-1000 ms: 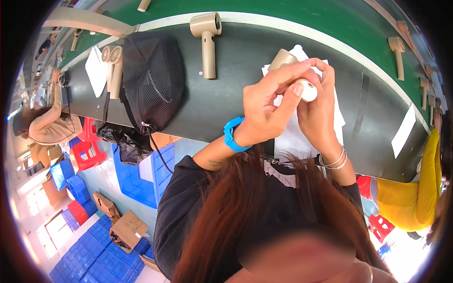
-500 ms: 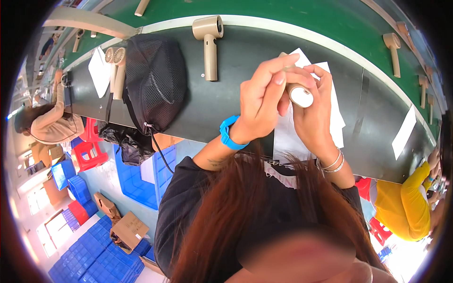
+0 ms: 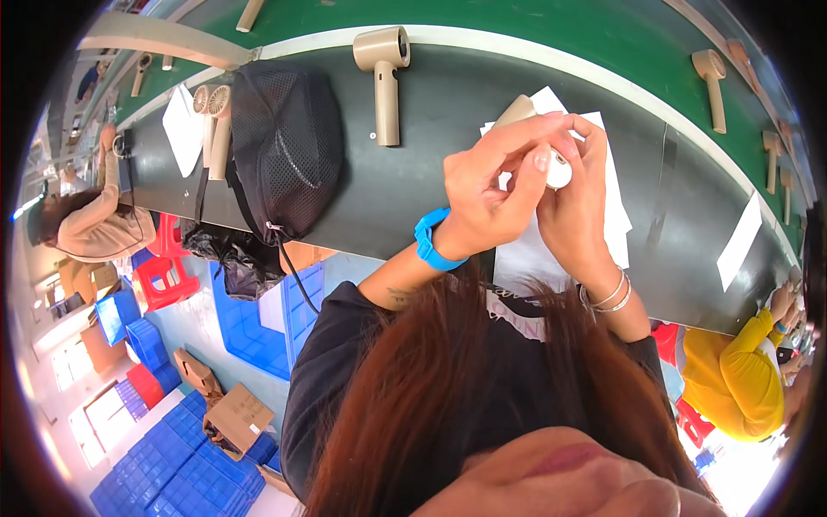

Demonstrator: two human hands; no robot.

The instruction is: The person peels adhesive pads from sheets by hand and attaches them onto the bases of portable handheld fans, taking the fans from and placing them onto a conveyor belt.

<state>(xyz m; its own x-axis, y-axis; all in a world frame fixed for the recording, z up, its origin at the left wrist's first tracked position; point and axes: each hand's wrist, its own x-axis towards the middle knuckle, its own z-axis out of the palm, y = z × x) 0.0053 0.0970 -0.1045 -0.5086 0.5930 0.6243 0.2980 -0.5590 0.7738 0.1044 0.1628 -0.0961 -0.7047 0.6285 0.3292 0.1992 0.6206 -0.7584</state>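
Note:
Above the table's front part, both my hands are closed around a beige handheld fan (image 3: 517,112). Its beige part sticks out beyond my fingers, and a white rounded end (image 3: 559,175) with a small slot shows between them. My left hand (image 3: 495,189), with a blue wristband, has its thumb and fingers on the fan. My right hand (image 3: 579,202) wraps the white end from the right. Most of the fan's middle is hidden by fingers. White paper sheets (image 3: 525,258) lie beneath my hands. Left of them, another beige fan (image 3: 387,108) lies on the black tabletop.
A black mesh bag (image 3: 289,155) stands at left beside two beige fans (image 3: 220,138) and a white sheet (image 3: 183,129). Beyond the white rail runs a green belt (image 3: 551,30) carrying more fans (image 3: 713,90). Blue crates (image 3: 250,319) are at lower left. A person in yellow (image 3: 724,379) sits at right.
My hands have turned the fan, so more of its beige part shows and less of the white end. Fans on the green belt have shifted slightly left.

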